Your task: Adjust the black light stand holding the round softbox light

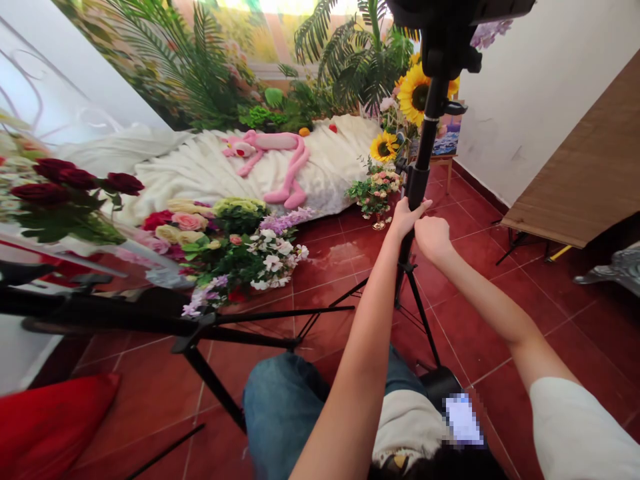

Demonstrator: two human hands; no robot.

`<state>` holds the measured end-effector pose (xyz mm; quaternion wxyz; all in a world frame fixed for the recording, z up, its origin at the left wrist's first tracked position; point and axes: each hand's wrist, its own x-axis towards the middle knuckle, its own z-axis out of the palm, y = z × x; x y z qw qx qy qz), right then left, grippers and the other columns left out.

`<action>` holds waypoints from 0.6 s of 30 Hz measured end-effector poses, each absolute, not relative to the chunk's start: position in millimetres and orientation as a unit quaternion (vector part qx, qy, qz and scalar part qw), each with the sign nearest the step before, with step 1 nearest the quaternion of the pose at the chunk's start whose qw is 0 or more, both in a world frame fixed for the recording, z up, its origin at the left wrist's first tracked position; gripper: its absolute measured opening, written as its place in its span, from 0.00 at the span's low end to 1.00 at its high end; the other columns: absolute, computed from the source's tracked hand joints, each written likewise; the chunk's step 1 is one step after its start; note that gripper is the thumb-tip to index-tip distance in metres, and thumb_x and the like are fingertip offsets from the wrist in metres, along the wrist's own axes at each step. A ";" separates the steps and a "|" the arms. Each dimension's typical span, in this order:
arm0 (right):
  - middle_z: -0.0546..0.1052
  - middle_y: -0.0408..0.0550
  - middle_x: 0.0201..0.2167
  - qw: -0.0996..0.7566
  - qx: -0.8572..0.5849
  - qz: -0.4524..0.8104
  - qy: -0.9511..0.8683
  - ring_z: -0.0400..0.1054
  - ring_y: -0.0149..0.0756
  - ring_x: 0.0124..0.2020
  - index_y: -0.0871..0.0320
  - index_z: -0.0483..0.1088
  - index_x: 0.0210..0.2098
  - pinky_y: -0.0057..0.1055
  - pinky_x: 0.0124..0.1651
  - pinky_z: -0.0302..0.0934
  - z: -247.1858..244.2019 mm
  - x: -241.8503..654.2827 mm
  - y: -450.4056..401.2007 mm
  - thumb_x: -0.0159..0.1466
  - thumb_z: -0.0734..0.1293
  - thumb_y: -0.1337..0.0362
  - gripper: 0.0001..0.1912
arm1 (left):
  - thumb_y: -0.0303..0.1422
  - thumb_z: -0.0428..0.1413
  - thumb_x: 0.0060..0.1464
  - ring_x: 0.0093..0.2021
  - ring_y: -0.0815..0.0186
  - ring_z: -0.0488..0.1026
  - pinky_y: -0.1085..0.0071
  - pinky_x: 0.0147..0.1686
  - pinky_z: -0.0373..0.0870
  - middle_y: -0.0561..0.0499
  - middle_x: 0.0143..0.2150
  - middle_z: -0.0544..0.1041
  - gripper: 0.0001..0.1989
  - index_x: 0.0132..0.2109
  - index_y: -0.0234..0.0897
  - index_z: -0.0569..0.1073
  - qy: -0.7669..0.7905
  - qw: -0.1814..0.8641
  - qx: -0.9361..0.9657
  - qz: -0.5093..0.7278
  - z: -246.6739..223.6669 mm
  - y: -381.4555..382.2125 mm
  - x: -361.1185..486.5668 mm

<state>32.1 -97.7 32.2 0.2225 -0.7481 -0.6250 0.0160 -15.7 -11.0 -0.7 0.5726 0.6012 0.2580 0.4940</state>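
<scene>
A black light stand (425,150) rises upright in front of me, with a dark fixture (457,12) at its top, cut off by the frame. My left hand (406,217) is closed around its pole just below a collar. Against the right side of the pole, slightly lower, my right hand (433,237) is closed in a fist. Whatever its fingers grip, perhaps a knob, is hidden. The stand's spread legs (423,313) rest on the red tiled floor between my knees and the flowers.
A second black stand (195,327) reaches across from the left. Beyond it are artificial flowers (240,247) and dark red roses (75,179). A pink plush toy (280,143) lies on white cloth (335,150). Sunflowers (414,93) stand behind the pole; a brown panel (575,167) leans at right.
</scene>
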 end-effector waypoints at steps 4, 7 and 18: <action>0.75 0.52 0.17 0.142 -0.729 0.122 -0.659 0.74 0.40 0.24 0.62 0.76 0.27 0.34 0.33 0.68 50.7 64.6 -100.3 0.63 0.67 0.50 0.20 | 0.43 0.68 0.41 0.29 0.71 0.71 0.73 0.34 0.69 0.53 0.26 0.74 0.18 0.31 0.34 0.74 0.263 0.559 0.608 0.498 -2.5 -9.2 -13.8; 0.71 0.48 0.11 0.116 -0.656 0.320 -0.673 0.65 0.33 0.14 0.62 0.75 0.24 0.30 0.24 0.65 52.9 85.3 -100.5 0.67 0.59 0.44 0.30 | 0.41 0.68 0.42 0.29 0.70 0.71 0.72 0.35 0.69 0.52 0.27 0.75 0.16 0.30 0.34 0.74 0.275 0.556 0.609 0.495 -1.6 -9.0 -13.2; 0.72 0.48 0.11 0.208 -0.600 0.424 -0.646 0.62 0.28 0.10 0.63 0.75 0.22 0.24 0.17 0.58 31.8 96.0 -99.3 0.63 0.58 0.36 0.36 | 0.42 0.62 0.52 0.41 0.65 0.75 0.67 0.47 0.71 0.47 0.39 0.78 0.17 0.41 0.35 0.73 0.267 0.506 0.641 0.511 -9.5 -16.8 -16.3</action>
